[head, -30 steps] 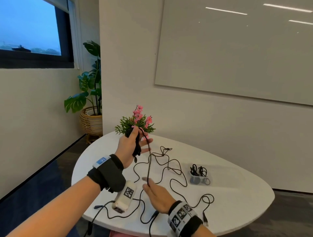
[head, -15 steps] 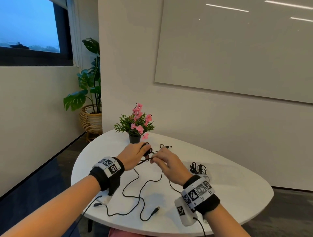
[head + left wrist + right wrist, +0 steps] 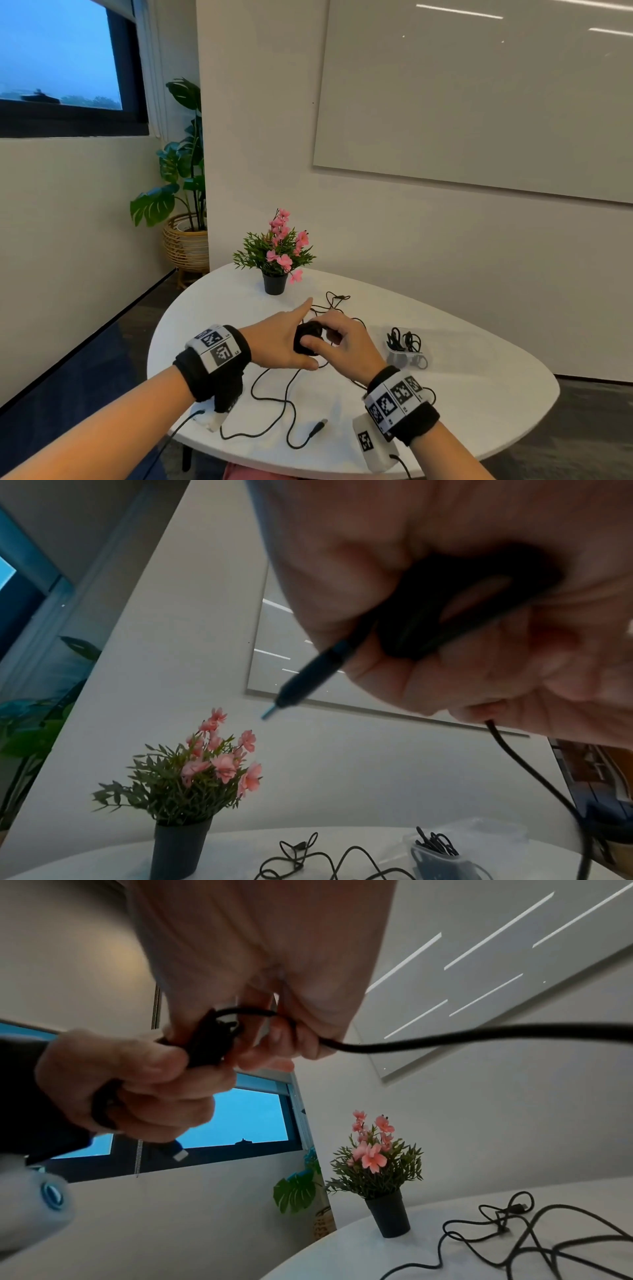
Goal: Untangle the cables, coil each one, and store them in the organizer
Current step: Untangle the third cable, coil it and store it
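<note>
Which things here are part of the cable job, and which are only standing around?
Job: coil of black cable held by left hand and right hand; loose cables; clear organizer.

Not part: potted flowers, floor plant, whiteboard.

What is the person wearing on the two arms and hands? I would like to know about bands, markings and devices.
Both forearms are bare, with no sleeves or gloves. Each wrist carries a black fabric band with a white strip of square black-and-white markers; the right wrist band is alike. Under each wrist hangs a white camera unit, also bearing a marker, with a thin black lead running off it.
</note>
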### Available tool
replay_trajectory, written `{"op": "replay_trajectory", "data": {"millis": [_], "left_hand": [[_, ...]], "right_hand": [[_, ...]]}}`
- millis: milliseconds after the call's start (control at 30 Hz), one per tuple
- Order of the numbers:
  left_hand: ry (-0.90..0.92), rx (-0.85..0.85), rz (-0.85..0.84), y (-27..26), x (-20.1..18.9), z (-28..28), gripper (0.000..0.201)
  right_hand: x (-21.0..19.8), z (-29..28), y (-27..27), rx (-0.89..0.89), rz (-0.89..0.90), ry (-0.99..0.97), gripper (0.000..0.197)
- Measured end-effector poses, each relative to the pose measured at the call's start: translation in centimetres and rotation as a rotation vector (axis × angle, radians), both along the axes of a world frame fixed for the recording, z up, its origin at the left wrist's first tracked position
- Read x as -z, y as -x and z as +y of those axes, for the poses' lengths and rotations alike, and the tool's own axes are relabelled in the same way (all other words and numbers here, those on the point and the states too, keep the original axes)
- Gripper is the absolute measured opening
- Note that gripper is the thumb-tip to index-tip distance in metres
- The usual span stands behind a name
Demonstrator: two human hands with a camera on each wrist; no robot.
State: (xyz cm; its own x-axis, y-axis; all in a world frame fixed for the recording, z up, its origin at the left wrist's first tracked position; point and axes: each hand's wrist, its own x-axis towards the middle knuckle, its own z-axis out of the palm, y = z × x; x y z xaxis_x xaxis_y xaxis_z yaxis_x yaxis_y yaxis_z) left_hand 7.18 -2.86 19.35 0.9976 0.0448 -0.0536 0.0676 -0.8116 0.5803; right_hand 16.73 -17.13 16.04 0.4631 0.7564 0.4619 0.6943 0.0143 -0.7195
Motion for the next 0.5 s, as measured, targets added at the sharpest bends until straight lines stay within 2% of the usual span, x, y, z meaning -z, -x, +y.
{"op": "replay_trajectory", "data": {"millis": [167,300,333,400,500], "left_hand": [[-0.065,-0.063,-0.110,-0.4,-0.6,-0.4,0.090],[-0.602,-0.139,-0.343,-0.5,-1.1,-1.3,0.046],[-0.635,-0.153,-0.338,-0.6,-1.0,-1.5,0.039],[-0.589,-0.172,-0.272,-0.9,-0.4,-1.8,0.034],[-0.552,-0.166,-0.176,-1.0,0.2,-1.4,0.031]], "right_hand": [[-0.6,0.1,0.0,0.059,0.044,-0.077,0.012],[-1.5,-0.3,-1.4,0.129,0.075,-0.095,0.012],[-1.6,-0.3,-1.7,0.132,0.081,-0.094,0.012],[-1.8,-0.3,-1.9,0.115,0.081,-0.038,0.011],[-2.6,-0.8,-2.3,0.059,0.055,0.130,0.016]]}}
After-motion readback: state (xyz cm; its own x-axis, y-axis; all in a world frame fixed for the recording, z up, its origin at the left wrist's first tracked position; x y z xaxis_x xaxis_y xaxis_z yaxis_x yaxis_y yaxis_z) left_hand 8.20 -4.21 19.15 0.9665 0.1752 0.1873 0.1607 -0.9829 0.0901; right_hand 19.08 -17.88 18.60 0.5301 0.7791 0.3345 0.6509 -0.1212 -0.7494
